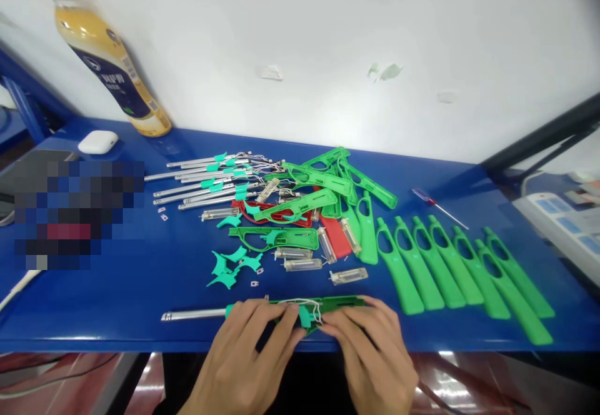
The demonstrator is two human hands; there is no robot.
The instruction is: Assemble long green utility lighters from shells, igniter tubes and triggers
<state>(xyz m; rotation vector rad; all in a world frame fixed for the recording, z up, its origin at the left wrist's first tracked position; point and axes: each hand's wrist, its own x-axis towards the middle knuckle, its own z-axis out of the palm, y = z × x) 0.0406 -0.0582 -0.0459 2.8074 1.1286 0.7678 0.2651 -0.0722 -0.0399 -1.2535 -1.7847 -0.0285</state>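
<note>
At the table's front edge lies a partly assembled stick lighter: a green half shell (335,304) with a metal tube (194,315) pointing left. My left hand (255,340) is closed over the shell's front part, near a teal trigger (305,317). White wires (319,309) loop across the shell between my hands. My right hand (370,346) grips the rear part, its fingertips pressed near the wires; whether they pinch a wire is hidden. Behind my hands are loose teal triggers (229,265) and several clear fuel tanks (302,265).
Metal tubes with wires (210,177) lie at back left, beside a pile of green shells (323,184) and a red shell (335,234). Finished-looking green handles (431,265) line the right, near a screwdriver (438,205). A bottle (112,65) and white earphone case (98,142) stand back left.
</note>
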